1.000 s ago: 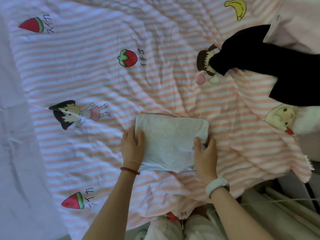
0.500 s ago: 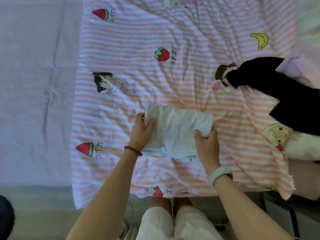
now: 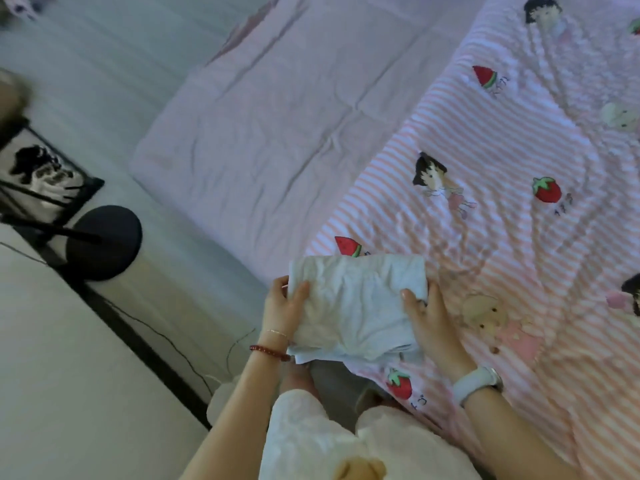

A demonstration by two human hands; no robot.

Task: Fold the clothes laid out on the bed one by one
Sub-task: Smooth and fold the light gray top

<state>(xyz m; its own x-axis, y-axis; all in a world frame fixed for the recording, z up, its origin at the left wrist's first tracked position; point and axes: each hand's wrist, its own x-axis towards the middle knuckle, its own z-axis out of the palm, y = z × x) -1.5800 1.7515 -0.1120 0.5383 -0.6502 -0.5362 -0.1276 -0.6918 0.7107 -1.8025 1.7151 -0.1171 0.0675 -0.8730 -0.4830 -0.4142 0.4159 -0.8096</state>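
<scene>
A folded white garment (image 3: 356,303) is held up over the near edge of the bed, a thick rectangular bundle. My left hand (image 3: 282,308) grips its left side, thumb on top and fingers underneath. My right hand (image 3: 427,315) grips its right side the same way, thumb on top. The bundle hangs partly past the edge of the pink striped quilt (image 3: 519,237) with cartoon prints.
A plain lilac sheet (image 3: 277,133) covers the left part of the bed. On the floor at left stand a round dark stool (image 3: 107,242) and a black-framed rack (image 3: 38,174). A cable (image 3: 166,344) runs along the floor. My legs in white trousers (image 3: 329,441) are below.
Both hands have lifted the folded garment off the quilt and carried it left toward the bed's edge. The view has swung left, and the black garment is out of frame.
</scene>
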